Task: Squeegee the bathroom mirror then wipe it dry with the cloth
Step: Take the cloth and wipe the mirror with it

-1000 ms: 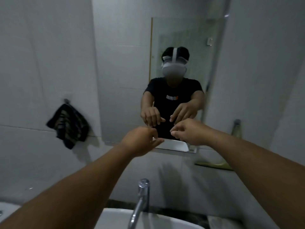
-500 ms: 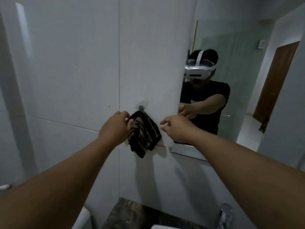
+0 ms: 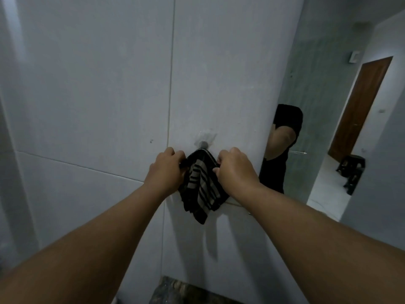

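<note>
**Grey-tiled wall, striped cloth on its hook: inventory at the moment of lifting off**

Grey wall tiles (image 3: 98,84): large, matt, filling most of the view; they carry the hook and the cloth.

Bathroom mirror (image 3: 317,128): at the right edge, seen at a steep angle, reflecting a brown door and a dark-sleeved arm. Whether its glass is wet cannot be told.

Counter (image 3: 175,290): dark, mottled stone, only a corner showing at the bottom.

Left hand (image 3: 166,172): grip closed on the cloth's left edge.

Right hand (image 3: 234,170): grip closed on the right edge, fingers curled over the top fold.

Cloth (image 3: 201,183): dark with pale stripes, bunched, hanging between both hands just below the hook and left of the mirror.

Hook (image 3: 205,140): small, on a clear adhesive pad, directly above the cloth.

Handling note, as judgement: the drying step seems to be starting. Lift the cloth upward off the hook before drawing it away; a pull outward could tear the pad from the tile.

No squeegee is in view.
</note>
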